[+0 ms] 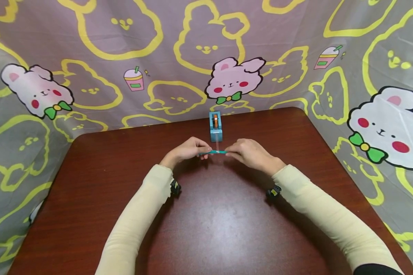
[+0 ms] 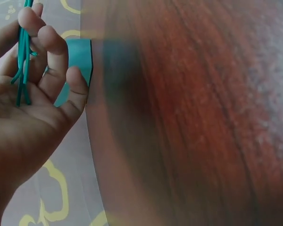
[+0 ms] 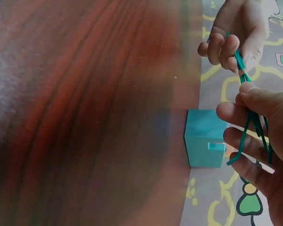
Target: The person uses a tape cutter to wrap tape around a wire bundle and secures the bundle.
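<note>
A bundle of thin green strands [image 1: 219,152], like soft wires or cords, stretches level between my hands. My left hand [image 1: 190,148] pinches one end between thumb and fingers; loose strand ends [image 2: 22,87] reach its palm in the left wrist view. The other end is pinched by my right hand [image 1: 252,153], with strand tips [image 3: 245,143] splaying below the fingers in the right wrist view. Just beyond stands a blue tape dispenser [image 1: 216,136] holding an orange-cored roll. From its front, a strip of clear tape [image 1: 217,144] runs to the middle of the bundle.
The dark red-brown wooden table [image 1: 206,214] extends toward me and to both sides. A cartoon-patterned cloth [image 1: 179,72] hangs along its back and sides, close behind the dispenser.
</note>
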The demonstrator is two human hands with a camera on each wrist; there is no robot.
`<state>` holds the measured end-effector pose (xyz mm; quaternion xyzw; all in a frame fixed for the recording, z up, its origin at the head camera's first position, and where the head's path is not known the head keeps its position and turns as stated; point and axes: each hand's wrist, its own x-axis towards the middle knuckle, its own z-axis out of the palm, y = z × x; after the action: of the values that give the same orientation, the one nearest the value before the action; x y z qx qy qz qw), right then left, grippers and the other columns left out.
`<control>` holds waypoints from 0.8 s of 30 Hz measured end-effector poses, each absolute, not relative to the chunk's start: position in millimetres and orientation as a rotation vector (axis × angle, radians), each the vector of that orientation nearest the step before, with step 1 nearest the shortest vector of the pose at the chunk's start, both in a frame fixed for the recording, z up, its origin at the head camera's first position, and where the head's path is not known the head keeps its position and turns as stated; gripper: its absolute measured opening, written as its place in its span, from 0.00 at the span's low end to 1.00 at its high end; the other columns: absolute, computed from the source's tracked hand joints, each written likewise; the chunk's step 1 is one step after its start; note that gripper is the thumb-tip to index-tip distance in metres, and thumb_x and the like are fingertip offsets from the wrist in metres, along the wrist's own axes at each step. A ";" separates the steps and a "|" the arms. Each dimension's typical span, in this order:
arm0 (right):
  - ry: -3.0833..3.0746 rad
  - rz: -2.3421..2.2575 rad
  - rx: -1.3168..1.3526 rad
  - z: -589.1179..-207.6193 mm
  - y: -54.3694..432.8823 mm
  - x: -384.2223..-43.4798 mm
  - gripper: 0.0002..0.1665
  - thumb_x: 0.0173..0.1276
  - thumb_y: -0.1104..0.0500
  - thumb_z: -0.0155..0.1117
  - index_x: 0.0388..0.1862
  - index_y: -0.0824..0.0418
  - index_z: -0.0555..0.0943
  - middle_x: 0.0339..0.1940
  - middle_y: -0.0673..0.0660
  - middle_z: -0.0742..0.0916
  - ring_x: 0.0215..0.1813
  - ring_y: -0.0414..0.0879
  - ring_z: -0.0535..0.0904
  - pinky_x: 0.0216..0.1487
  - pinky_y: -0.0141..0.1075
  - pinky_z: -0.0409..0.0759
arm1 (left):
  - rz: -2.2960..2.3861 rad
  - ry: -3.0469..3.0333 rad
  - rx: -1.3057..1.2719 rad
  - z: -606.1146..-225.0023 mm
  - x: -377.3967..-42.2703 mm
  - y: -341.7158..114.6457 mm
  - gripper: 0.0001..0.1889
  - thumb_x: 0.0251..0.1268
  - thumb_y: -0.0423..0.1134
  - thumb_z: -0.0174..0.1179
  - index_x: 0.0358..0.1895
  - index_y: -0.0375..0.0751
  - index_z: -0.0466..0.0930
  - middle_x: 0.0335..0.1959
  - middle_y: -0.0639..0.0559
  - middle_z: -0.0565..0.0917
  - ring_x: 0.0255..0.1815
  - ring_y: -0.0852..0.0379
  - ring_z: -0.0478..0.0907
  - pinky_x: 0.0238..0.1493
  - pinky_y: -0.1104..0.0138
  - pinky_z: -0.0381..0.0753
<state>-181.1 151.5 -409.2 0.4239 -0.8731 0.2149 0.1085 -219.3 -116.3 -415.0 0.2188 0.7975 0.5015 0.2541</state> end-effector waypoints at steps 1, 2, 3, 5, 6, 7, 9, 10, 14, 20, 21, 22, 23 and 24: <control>-2.592 0.657 1.239 -408.2 151.7 -181.8 0.08 0.66 0.60 0.73 0.43 0.59 0.90 0.35 0.47 0.90 0.32 0.42 0.79 0.34 0.38 0.78 | 1.367 2.177 0.594 -415.1 -218.8 -116.2 0.15 0.76 0.38 0.58 0.47 0.26 0.85 0.24 0.51 0.83 0.28 0.56 0.79 0.38 0.57 0.77; -2.623 0.693 1.226 -407.3 152.0 -182.7 0.08 0.66 0.60 0.73 0.43 0.59 0.90 0.35 0.47 0.90 0.32 0.41 0.79 0.35 0.38 0.78 | 1.372 2.187 0.590 -415.1 -218.3 -115.9 0.15 0.76 0.38 0.58 0.47 0.26 0.86 0.24 0.51 0.83 0.28 0.56 0.79 0.38 0.57 0.78; -2.653 0.742 1.214 -406.2 151.9 -183.8 0.09 0.66 0.60 0.73 0.44 0.59 0.90 0.36 0.47 0.90 0.33 0.40 0.79 0.36 0.38 0.79 | 1.378 2.195 0.588 -415.0 -217.8 -115.8 0.14 0.75 0.37 0.58 0.47 0.26 0.86 0.24 0.51 0.84 0.28 0.56 0.79 0.38 0.56 0.78; -2.715 0.878 1.180 -403.9 152.1 -186.0 0.09 0.67 0.59 0.72 0.45 0.58 0.90 0.37 0.46 0.90 0.35 0.39 0.81 0.38 0.37 0.80 | 1.396 2.210 0.591 -414.1 -216.4 -115.1 0.14 0.75 0.37 0.59 0.47 0.26 0.86 0.24 0.49 0.84 0.28 0.56 0.79 0.38 0.55 0.78; -2.738 0.955 1.161 -403.0 152.2 -187.4 0.09 0.68 0.59 0.72 0.46 0.58 0.90 0.38 0.46 0.90 0.35 0.39 0.81 0.38 0.38 0.80 | 1.404 2.218 0.596 -413.9 -215.9 -115.0 0.13 0.75 0.36 0.59 0.46 0.26 0.86 0.25 0.48 0.84 0.28 0.55 0.79 0.39 0.55 0.79; -2.755 1.032 1.141 -402.0 152.4 -189.0 0.09 0.68 0.59 0.72 0.46 0.58 0.90 0.38 0.46 0.90 0.36 0.40 0.82 0.39 0.38 0.81 | 1.411 2.227 0.602 -413.8 -215.4 -115.1 0.13 0.75 0.36 0.59 0.46 0.26 0.86 0.25 0.47 0.84 0.29 0.54 0.79 0.39 0.54 0.79; -2.770 1.185 1.099 -400.9 152.6 -192.8 0.09 0.69 0.58 0.71 0.46 0.58 0.89 0.37 0.47 0.90 0.36 0.44 0.83 0.39 0.39 0.81 | 1.421 2.251 0.623 -413.6 -214.7 -115.0 0.12 0.74 0.35 0.60 0.46 0.26 0.86 0.26 0.45 0.85 0.30 0.51 0.80 0.40 0.52 0.80; -2.773 1.250 1.067 -401.1 153.1 -194.9 0.10 0.69 0.57 0.71 0.46 0.58 0.90 0.37 0.47 0.90 0.36 0.45 0.83 0.38 0.39 0.81 | 1.422 2.263 0.635 -414.3 -214.4 -114.9 0.12 0.74 0.35 0.60 0.45 0.26 0.86 0.26 0.45 0.85 0.31 0.49 0.81 0.41 0.52 0.81; -2.767 1.477 0.912 -404.4 154.6 -205.2 0.13 0.70 0.53 0.70 0.45 0.62 0.89 0.35 0.51 0.90 0.37 0.50 0.82 0.38 0.41 0.80 | 1.423 2.313 0.648 -416.0 -212.1 -114.8 0.10 0.72 0.34 0.62 0.45 0.28 0.87 0.27 0.47 0.86 0.34 0.41 0.82 0.42 0.50 0.82; -2.868 1.842 0.645 -412.6 156.7 -224.7 0.23 0.75 0.48 0.64 0.53 0.67 0.85 0.39 0.58 0.90 0.44 0.52 0.85 0.46 0.43 0.82 | 1.448 2.355 0.633 -416.7 -209.2 -114.4 0.08 0.71 0.32 0.62 0.44 0.31 0.88 0.28 0.45 0.88 0.34 0.41 0.81 0.40 0.50 0.79; -2.901 1.897 0.613 -413.7 157.2 -227.9 0.24 0.76 0.47 0.62 0.54 0.67 0.84 0.42 0.58 0.90 0.46 0.51 0.85 0.49 0.42 0.82 | 1.452 2.360 0.633 -416.4 -208.8 -114.2 0.08 0.71 0.32 0.62 0.45 0.31 0.88 0.29 0.44 0.88 0.34 0.40 0.81 0.40 0.50 0.79; -2.931 1.977 0.574 -414.6 157.4 -231.1 0.25 0.76 0.46 0.60 0.55 0.66 0.84 0.44 0.59 0.90 0.47 0.52 0.85 0.50 0.43 0.81 | 1.457 2.364 0.634 -416.1 -208.5 -113.9 0.08 0.71 0.32 0.63 0.45 0.31 0.88 0.29 0.42 0.88 0.34 0.40 0.81 0.40 0.50 0.79; -2.958 2.053 0.541 -415.4 158.0 -233.9 0.26 0.77 0.45 0.59 0.56 0.66 0.83 0.45 0.60 0.89 0.48 0.52 0.85 0.52 0.44 0.81 | 1.466 2.365 0.634 -415.9 -208.3 -113.7 0.08 0.71 0.31 0.63 0.45 0.31 0.88 0.30 0.41 0.88 0.34 0.39 0.81 0.40 0.50 0.79; -2.984 2.117 0.516 -416.2 158.5 -236.3 0.27 0.78 0.44 0.57 0.57 0.66 0.83 0.47 0.61 0.89 0.49 0.53 0.85 0.53 0.44 0.80 | 1.470 2.371 0.636 -415.9 -208.1 -113.6 0.08 0.70 0.31 0.63 0.45 0.31 0.88 0.30 0.40 0.88 0.35 0.39 0.82 0.40 0.50 0.79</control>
<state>-236.3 158.5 -416.2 0.1344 -0.7769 0.5511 -0.2733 -208.1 -113.6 -415.9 0.2200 0.8205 0.5088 0.1398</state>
